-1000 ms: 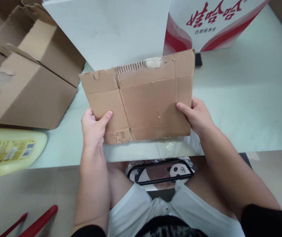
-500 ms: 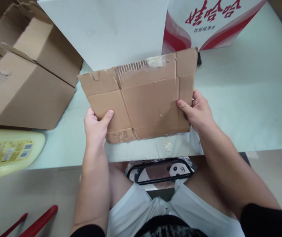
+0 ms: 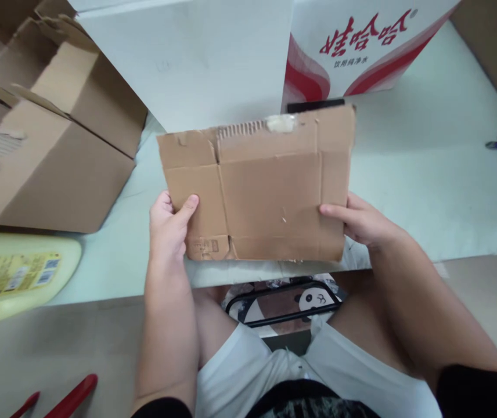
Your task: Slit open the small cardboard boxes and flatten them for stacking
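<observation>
Head view: flattened cardboard [image 3: 270, 197] mid-frame, over desk [image 3: 427, 180]. Left hand [image 3: 168, 226] and right hand [image 3: 364, 220] grasp its side edges, fingers wrapped behind, thumbs in front. Desk surface pale green. White box [image 3: 196, 64] upper centre; brown cartons [image 3: 65, 174] upper left; yellow bottle [image 3: 68, 261] left edge. Greyish floor [image 3: 87, 342] lower left.

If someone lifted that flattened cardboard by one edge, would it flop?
Probably not much: the cardboard, held at its sides by the left hand and right hand, looks nearly flat. It may bend along its creases, and seems thin enough to be light.
</observation>
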`<state>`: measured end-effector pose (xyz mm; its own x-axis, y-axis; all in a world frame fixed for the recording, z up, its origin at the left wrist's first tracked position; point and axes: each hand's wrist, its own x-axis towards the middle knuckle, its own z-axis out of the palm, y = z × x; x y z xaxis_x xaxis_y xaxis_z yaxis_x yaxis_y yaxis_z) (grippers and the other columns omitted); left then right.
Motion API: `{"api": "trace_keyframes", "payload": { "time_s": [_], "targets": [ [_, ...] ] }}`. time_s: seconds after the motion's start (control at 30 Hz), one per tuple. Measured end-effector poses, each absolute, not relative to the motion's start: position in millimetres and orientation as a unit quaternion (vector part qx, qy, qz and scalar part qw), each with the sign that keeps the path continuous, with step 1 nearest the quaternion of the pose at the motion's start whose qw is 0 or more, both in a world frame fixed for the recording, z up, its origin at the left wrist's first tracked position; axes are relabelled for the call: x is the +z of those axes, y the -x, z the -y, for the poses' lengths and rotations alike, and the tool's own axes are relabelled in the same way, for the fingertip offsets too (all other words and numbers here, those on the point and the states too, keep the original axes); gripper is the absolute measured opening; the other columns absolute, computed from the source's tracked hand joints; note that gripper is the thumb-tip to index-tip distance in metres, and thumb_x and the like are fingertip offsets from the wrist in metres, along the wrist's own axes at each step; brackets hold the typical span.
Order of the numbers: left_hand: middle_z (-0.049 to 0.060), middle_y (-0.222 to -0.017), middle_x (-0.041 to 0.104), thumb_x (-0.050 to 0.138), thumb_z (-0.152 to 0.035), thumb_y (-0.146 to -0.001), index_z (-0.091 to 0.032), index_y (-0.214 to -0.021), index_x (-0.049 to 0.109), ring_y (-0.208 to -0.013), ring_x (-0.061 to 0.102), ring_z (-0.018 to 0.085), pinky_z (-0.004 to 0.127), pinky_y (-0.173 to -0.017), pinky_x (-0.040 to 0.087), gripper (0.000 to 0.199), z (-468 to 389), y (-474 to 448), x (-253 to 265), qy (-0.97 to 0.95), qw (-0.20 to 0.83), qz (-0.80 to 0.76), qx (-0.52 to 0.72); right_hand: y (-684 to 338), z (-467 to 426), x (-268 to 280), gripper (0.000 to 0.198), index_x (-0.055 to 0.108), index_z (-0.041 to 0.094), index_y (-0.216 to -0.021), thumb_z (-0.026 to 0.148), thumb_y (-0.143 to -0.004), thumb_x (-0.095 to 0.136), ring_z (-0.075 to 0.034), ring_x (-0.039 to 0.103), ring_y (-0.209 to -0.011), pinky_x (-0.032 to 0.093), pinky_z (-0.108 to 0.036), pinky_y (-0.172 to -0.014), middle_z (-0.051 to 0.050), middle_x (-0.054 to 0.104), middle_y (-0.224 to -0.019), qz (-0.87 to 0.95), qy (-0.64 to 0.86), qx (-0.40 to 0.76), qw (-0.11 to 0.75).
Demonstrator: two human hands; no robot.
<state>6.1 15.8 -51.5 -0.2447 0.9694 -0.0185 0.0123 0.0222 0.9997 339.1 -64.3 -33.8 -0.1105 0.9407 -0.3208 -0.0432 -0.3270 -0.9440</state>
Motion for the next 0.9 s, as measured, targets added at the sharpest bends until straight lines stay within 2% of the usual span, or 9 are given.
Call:
{"api": "trace_keyframes", "payload": {
  "time_s": [0.17,0.23,0.33,0.4,0.47,0.53,0.6,0.77,0.9],
  "targets": [
    [0.004,-0.106,0.074,0.090,-0.024,-0.064,-0.022,-0.109,0.064,-0.072,0.069,0.011,0.023,-0.065,0.055,0.051,-11,2,-46,-0.444,0.431,-0.579,0.531,-362,120,-8,0.056,0.077,0.023,-0.095,0.070,-0.065,0.084,-0.041,0.072,-0.116,0.061,-0.058,-0.100,-0.013,0.080,-0.109,0.391,0.660,0.535,0.355],
    [0.003,-0.109,0.072,0.082,-0.019,-0.069,-0.025,-0.111,0.061,-0.071,0.068,0.010,0.022,-0.064,0.053,0.047,-9,6,-42,-0.441,0.407,-0.594,0.536,-373,141,3,0.052,0.078,0.026,-0.093,0.066,-0.062,0.087,-0.042,0.070,-0.122,0.062,-0.055,-0.100,-0.014,0.079,-0.114,0.311,0.716,0.447,0.437],
    [0.003,-0.105,0.070,0.075,-0.018,-0.072,-0.025,-0.107,0.060,-0.071,0.068,0.011,0.023,-0.062,0.053,0.039,-7,10,-34,-0.426,0.408,-0.604,0.536,-390,163,19,0.043,0.077,0.037,-0.091,0.057,-0.056,0.092,-0.035,0.058,-0.140,0.053,-0.047,-0.110,-0.003,0.075,-0.132,0.245,0.728,0.180,0.614],
    [0.002,-0.105,0.070,0.074,-0.018,-0.072,-0.025,-0.107,0.060,-0.071,0.068,0.012,0.023,-0.063,0.053,0.039,-6,11,-29,-0.422,0.414,-0.604,0.535,-401,173,27,0.042,0.075,0.046,-0.096,0.053,-0.057,0.091,-0.031,0.053,-0.145,0.055,-0.044,-0.103,0.004,0.069,-0.140,0.226,0.732,0.066,0.639],
    [0.002,-0.105,0.069,0.073,-0.018,-0.073,-0.025,-0.107,0.060,-0.072,0.068,0.012,0.024,-0.063,0.053,0.037,-6,11,-27,-0.422,0.416,-0.603,0.534,-413,179,30,0.044,0.074,0.048,-0.103,0.052,-0.061,0.087,-0.034,0.057,-0.138,0.061,-0.044,-0.078,-0.001,0.069,-0.141,0.192,0.790,0.010,0.582],
    [0.002,-0.104,0.069,0.072,-0.018,-0.073,-0.025,-0.107,0.060,-0.071,0.067,0.012,0.024,-0.063,0.052,0.036,-6,8,-27,-0.423,0.419,-0.599,0.535,-426,180,29,0.044,0.076,0.040,-0.107,0.052,-0.066,0.083,-0.041,0.069,-0.121,0.055,-0.042,-0.052,-0.017,0.073,-0.131,0.151,0.862,-0.043,0.482],
    [0.001,-0.102,0.068,0.071,-0.017,-0.072,-0.025,-0.106,0.061,-0.070,0.067,0.011,0.024,-0.064,0.051,0.036,-6,5,-28,-0.423,0.419,-0.597,0.539,-440,172,24,0.045,0.076,0.029,-0.110,0.048,-0.070,0.080,-0.044,0.075,-0.101,0.050,-0.040,-0.041,-0.027,0.074,-0.120,0.147,0.900,-0.079,0.402],
    [0.001,-0.101,0.067,0.071,-0.018,-0.072,-0.024,-0.106,0.061,-0.070,0.066,0.011,0.025,-0.067,0.050,0.036,-8,-3,-29,-0.431,0.424,-0.594,0.531,-473,106,12,0.042,0.068,0.024,-0.120,0.015,-0.079,0.077,-0.031,0.077,-0.106,0.065,-0.029,-0.063,-0.022,0.068,-0.137,0.185,0.867,-0.010,0.464],
    [0.001,-0.099,0.067,0.072,-0.021,-0.072,-0.023,-0.105,0.060,-0.069,0.066,0.011,0.026,-0.067,0.050,0.035,-10,-7,-29,-0.432,0.438,-0.591,0.521,-498,38,6,0.045,0.060,0.017,-0.131,0.010,-0.088,0.072,-0.030,0.076,-0.111,0.065,-0.025,-0.066,-0.031,0.060,-0.144,0.224,0.887,0.001,0.404]
  ]
}}
